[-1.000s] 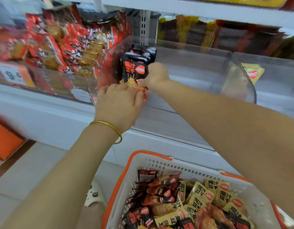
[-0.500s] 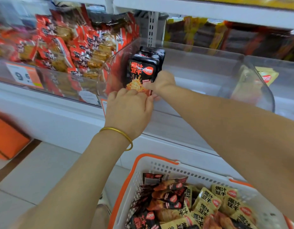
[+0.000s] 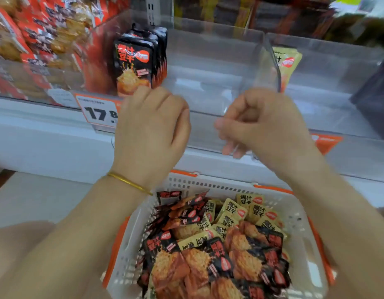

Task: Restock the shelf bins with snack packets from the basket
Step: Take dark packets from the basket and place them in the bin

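A row of black snack packets (image 3: 133, 63) stands upright at the left end of a clear shelf bin (image 3: 208, 83). My left hand (image 3: 150, 130) hovers just in front of the nearest packet, knuckles up and fingers curled under, with nothing visible in it. My right hand (image 3: 262, 124) is level with it at the bin's front wall, fingers loosely curled and empty. Below both hands sits the white basket (image 3: 299, 221) with orange trim, piled with black packets (image 3: 210, 262) and yellow packets (image 3: 240, 212).
The bin on the left holds red packets (image 3: 42, 33). The bin on the right holds one yellow packet (image 3: 287, 61). A price tag reading 17 (image 3: 98, 113) hangs on the shelf edge. More stock fills the shelf behind.
Both hands have let go of the black packet and drawn back from the bin toward me. The packet stays standing in its row. The view has tilted down toward the basket.
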The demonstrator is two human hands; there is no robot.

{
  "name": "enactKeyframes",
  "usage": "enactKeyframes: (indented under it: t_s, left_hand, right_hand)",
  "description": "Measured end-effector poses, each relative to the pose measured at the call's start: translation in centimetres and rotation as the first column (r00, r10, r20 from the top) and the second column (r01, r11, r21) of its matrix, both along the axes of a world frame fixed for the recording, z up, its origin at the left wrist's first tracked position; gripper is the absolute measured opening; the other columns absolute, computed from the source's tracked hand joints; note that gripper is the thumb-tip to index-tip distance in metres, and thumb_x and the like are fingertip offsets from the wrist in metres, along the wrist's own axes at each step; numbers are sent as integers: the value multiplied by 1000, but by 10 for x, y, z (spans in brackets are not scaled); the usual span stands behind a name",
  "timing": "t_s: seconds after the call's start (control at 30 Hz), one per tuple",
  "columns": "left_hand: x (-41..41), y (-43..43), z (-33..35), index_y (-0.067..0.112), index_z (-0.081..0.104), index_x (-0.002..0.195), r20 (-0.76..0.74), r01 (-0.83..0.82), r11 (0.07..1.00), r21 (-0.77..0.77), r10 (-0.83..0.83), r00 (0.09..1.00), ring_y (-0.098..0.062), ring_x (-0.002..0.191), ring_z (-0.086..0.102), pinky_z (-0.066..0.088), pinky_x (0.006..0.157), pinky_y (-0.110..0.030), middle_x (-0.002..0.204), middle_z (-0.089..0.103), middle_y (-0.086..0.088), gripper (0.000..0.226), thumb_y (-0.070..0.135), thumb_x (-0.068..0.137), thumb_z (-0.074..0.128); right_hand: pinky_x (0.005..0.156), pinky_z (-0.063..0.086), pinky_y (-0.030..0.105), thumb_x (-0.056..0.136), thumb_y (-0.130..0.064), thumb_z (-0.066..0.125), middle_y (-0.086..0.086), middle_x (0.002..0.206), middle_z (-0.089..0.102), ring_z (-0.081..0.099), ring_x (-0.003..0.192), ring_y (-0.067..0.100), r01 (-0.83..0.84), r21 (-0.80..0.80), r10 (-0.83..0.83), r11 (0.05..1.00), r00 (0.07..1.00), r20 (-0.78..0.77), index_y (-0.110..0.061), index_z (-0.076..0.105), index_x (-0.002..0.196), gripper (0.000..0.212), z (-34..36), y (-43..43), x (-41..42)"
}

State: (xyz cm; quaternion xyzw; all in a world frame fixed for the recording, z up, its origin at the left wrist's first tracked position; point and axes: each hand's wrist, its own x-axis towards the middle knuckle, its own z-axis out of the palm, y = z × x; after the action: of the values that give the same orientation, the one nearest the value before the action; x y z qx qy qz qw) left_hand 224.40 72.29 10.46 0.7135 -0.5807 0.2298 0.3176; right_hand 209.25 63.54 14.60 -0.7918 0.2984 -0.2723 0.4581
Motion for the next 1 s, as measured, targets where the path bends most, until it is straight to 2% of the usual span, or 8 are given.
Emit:
enactKeyframes:
  t_s: [0.1, 0.2, 0.33, 0.4, 0.5, 0.6, 0.8, 1.0]
  left_hand:
    - [-38, 1, -32, 8, 65, 82, -38, 117, 979, 166, -112, 993, -35, 79, 55, 46, 69, -47, 82, 63, -10, 28, 23, 89, 43]
    - [-58, -3, -59, 11, 67, 80, -75, 192, 908, 373, -177, 981, -31, 78, 56, 49, 65, -42, 80, 65, -5, 32, 26, 85, 39]
    - [-68, -15, -75, 11, 68, 85, -123, 229, 825, 516, -193, 973, -30, 83, 55, 49, 68, -43, 83, 65, -7, 38, 27, 86, 34]
    - [-72, -17, -82, 11, 67, 95, -111, 214, 800, 561, -183, 977, -27, 94, 52, 46, 78, -43, 94, 64, -6, 29, 22, 92, 40]
    - [-75, -18, -87, 17, 62, 107, -99, 201, 774, 600, -178, 979, -19, 103, 46, 40, 84, -31, 106, 60, 0, 27, 24, 97, 38]
    - [-78, -20, -89, 22, 60, 110, -104, 208, 763, 612, -183, 978, -14, 106, 44, 34, 78, -24, 109, 58, 5, 28, 25, 99, 35]
    - [-77, -22, -100, 20, 59, 113, -202, 292, 653, 699, -211, 956, -16, 105, 45, 40, 91, -30, 111, 58, 3, 24, 27, 96, 44]
    - [-78, -17, -98, 19, 56, 121, -321, 370, 536, 759, -186, 929, -18, 102, 56, 46, 86, -36, 114, 61, 0, 34, 38, 91, 55]
  right_hand:
    - [42, 47, 21, 84, -8, 68, 10, 59, 65, 59, 45, 14, 46, 134, 11, 990, 918, -397, -7, 59, 74, 13, -73, -8, -58]
    - [46, 38, 20, 83, -16, 63, -2, 54, 54, 49, 49, 9, -13, 3, 10, 1000, 632, -775, -16, 55, 56, 28, -159, -39, -86]
    - [56, 43, 26, 84, -22, 62, 3, 71, 58, 56, 74, 23, -141, -7, 42, 990, 348, -937, -12, 55, 67, 21, -245, -43, -107]
    - [68, 48, 30, 84, -19, 62, 6, 97, 64, 60, 91, 27, -219, -87, -19, 972, 296, -955, -11, 65, 88, 9, -268, -36, -114]
    - [73, 49, 31, 82, -26, 68, 3, 105, 62, 59, 98, 25, -213, -100, -17, 972, 363, -931, -17, 68, 98, 18, -276, -36, -116]
    - [76, 51, 32, 81, -29, 71, -1, 99, 66, 60, 96, 21, -161, 10, 82, 987, 449, -890, -22, 67, 86, 10, -271, -37, -113]
    - [75, 50, 36, 89, -16, 60, -3, 84, 61, 58, 83, 18, -243, -27, 132, 970, 612, -780, -17, 60, 82, 7, -228, -41, -99]
    - [66, 42, 10, 87, -13, 65, -17, 75, 58, 54, 69, -5, -246, 4, 220, 969, 859, -462, -20, 62, 77, 12, -155, -32, -83]
